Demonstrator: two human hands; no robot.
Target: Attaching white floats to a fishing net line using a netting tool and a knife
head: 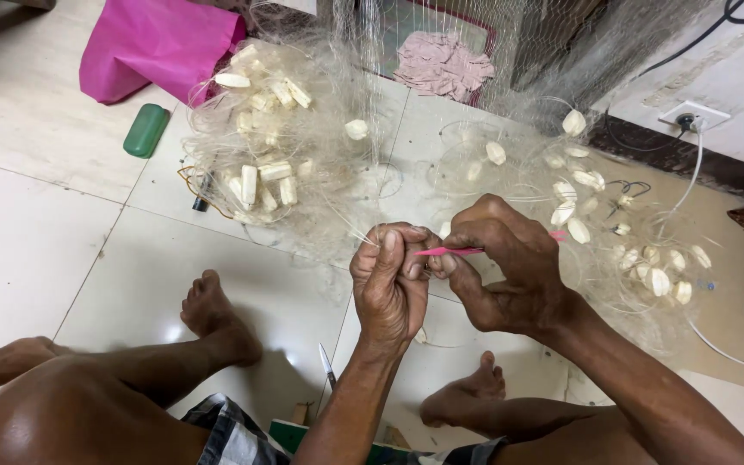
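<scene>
Two hands, head view: at centre frame, above a tiled floor (36,232).
Left hand (392,280): closed into a fist, pinching fine strands of fishing net (337,185) between thumb and fingers.
Right hand (510,271): closed narrowly on a pink netting needle (451,251), tip touching the left fist.
Net position: heaped from upper centre to right of frame, strands drawn down into the left fist.
White floats (260,181): clustered in the heap upper left of centre; more strung along the right.
Step in hand: judged to be knotting or mending mesh at the pinch point.
Next move: likely calls for steady tension from the left fist and a fine pass of the needle through a loop.
Knife (327,366): lying on the floor, lower centre, between the legs.
Surface: pale glossy tiles with dark joints.
Room: pink bag (152,43) and green case (145,129) upper left; wall socket (691,116) with white cable upper right.
</scene>
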